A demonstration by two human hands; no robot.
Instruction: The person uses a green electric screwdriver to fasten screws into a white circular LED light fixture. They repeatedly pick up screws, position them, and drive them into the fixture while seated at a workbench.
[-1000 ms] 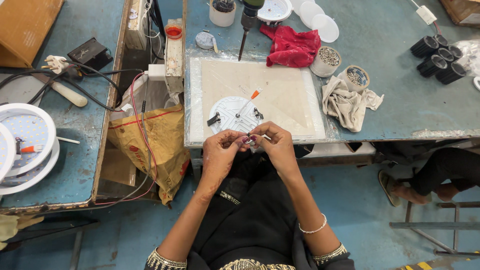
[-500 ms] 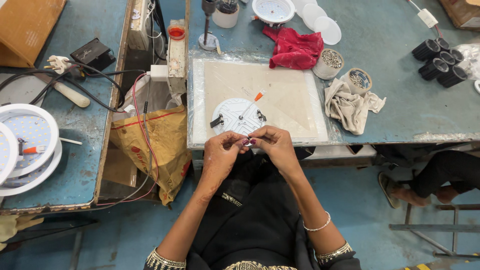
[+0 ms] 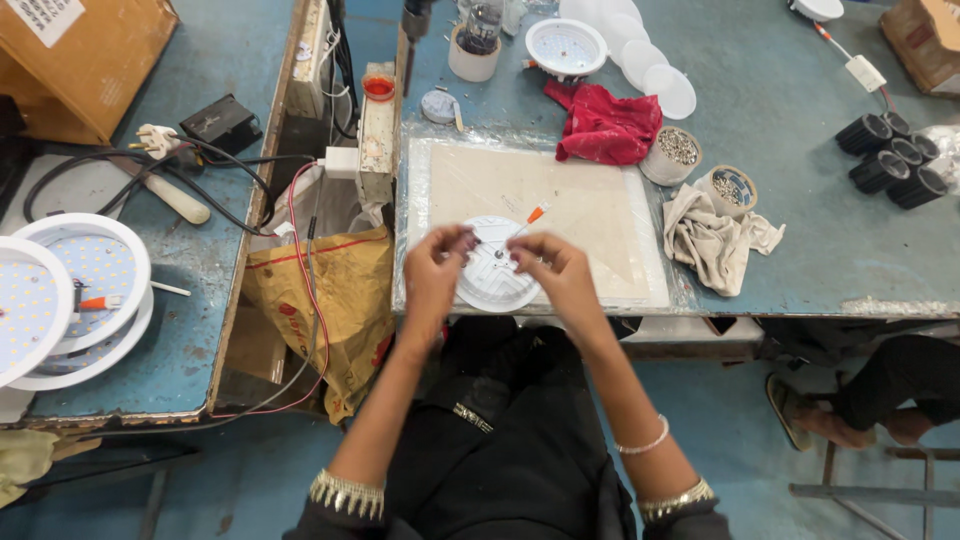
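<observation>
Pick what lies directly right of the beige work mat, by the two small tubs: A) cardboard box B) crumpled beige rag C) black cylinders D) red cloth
B: the crumpled beige rag sits at the mat's right edge, just below the two small tubs; the red cloth lies above the mat instead.
</observation>
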